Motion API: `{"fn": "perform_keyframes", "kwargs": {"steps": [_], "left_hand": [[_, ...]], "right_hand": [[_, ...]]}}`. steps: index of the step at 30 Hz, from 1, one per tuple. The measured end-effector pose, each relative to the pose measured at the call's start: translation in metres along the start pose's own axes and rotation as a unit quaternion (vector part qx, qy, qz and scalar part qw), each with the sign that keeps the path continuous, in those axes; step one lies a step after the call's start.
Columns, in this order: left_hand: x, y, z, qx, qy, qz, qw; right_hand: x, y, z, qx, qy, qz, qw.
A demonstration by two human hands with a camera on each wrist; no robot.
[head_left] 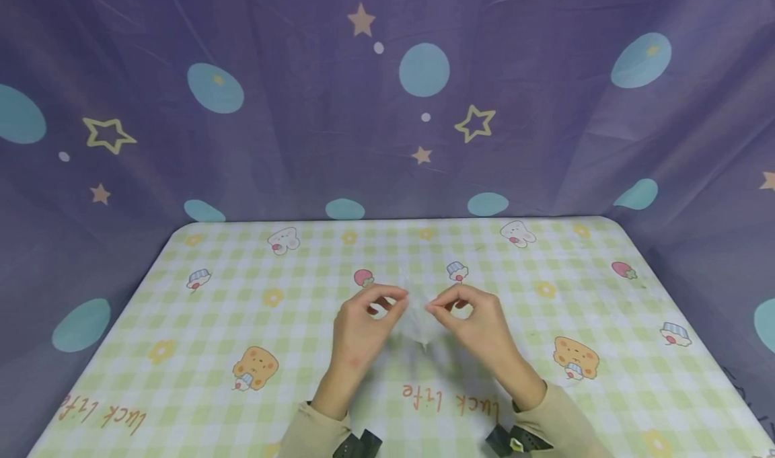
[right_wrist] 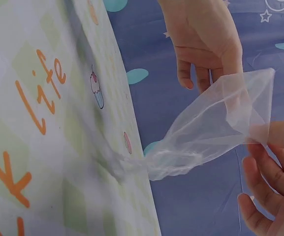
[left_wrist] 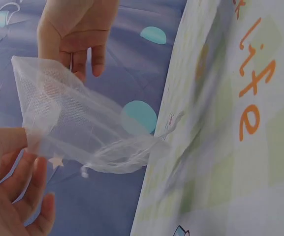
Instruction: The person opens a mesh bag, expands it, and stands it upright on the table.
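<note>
Closest to me on the head feed are two beige sleeves (head_left: 563, 421), with black wrist mounts (head_left: 363, 444) at the cuffs. Past them, the left hand (head_left: 363, 327) pinches between thumb and forefinger, its other fingers loosely bent; I see the right hand (head_left: 481, 320) in a matching pinch just beside it. Between them they hold a sheer white mesh drawstring pouch (left_wrist: 82, 118) by its fabric, up off the table near the middle. On both wrist feeds I see its wide end spread between the hands and its gathered, corded end hanging toward the tabletop; I can't tell whether the cord touches down.

Underneath is a green-and-white checked tablecloth (head_left: 303, 330). Orange lettering (head_left: 451, 402) on it, upside down from where I look, reads "luck life", and the same words repeat at the near left corner. Farther across the cloth I pick out brown bear faces (head_left: 255, 368), yellow flowers, cupcakes, strawberries and, by the rounded far corners, white bunnies (head_left: 283, 241).

Beyond, a purple-blue fabric backdrop (head_left: 290, 142) closes in the left, far and right sides, printed with turquoise ovals, stars and pale dots. Dark marks low at its right edge are too small for me to read.
</note>
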State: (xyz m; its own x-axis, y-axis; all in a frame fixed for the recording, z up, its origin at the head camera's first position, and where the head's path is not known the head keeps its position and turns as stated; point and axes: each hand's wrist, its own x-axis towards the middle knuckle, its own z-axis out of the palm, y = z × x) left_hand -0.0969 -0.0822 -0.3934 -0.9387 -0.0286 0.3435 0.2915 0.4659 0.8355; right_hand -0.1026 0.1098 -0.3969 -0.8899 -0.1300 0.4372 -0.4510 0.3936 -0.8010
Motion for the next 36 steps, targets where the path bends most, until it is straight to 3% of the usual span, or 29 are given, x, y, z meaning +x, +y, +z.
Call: {"fn": "perform_keyframes", "kwargs": {"steps": [6, 11, 14, 18, 22, 31, 36], "left_hand": [[-0.0015, 0.0034, -0.0044, 0.013, -0.02, 0.023, 0.9994], [-0.0034, 0.0066, -0.0058, 0.04, -0.04, 0.055, 0.9968], [-0.0032, 0.0074, -0.0043, 0.068, -0.057, 0.079, 0.9929], [-0.0033, 0.0069, -0.0034, 0.123, -0.054, 0.094, 0.9865], [-0.0042, 0.0051, -0.0044, 0.153, -0.048, 0.09, 0.983], [-0.0044, 0.0036, -0.0047, 0.146, 0.002, 0.049, 0.988], [-0.0036, 0.0035, -0.0035, 0.148, 0.009, 0.05, 0.9877]], "right_hand": [[0.0003, 0.0005, -0.0009, -0.014, 0.005, 0.002, 0.9999], [-0.0026, 0.0016, -0.0029, -0.024, 0.008, -0.019, 0.9995], [-0.002, -0.0002, -0.0035, -0.016, 0.004, -0.029, 0.9995], [-0.0009, -0.0034, -0.0014, -0.003, -0.013, -0.033, 0.9994], [-0.0021, -0.0038, 0.0013, -0.006, -0.016, -0.035, 0.9992], [-0.003, -0.0039, 0.0009, -0.044, -0.033, -0.012, 0.9984], [-0.0021, -0.0023, 0.0013, -0.06, -0.03, -0.02, 0.9976]]}}
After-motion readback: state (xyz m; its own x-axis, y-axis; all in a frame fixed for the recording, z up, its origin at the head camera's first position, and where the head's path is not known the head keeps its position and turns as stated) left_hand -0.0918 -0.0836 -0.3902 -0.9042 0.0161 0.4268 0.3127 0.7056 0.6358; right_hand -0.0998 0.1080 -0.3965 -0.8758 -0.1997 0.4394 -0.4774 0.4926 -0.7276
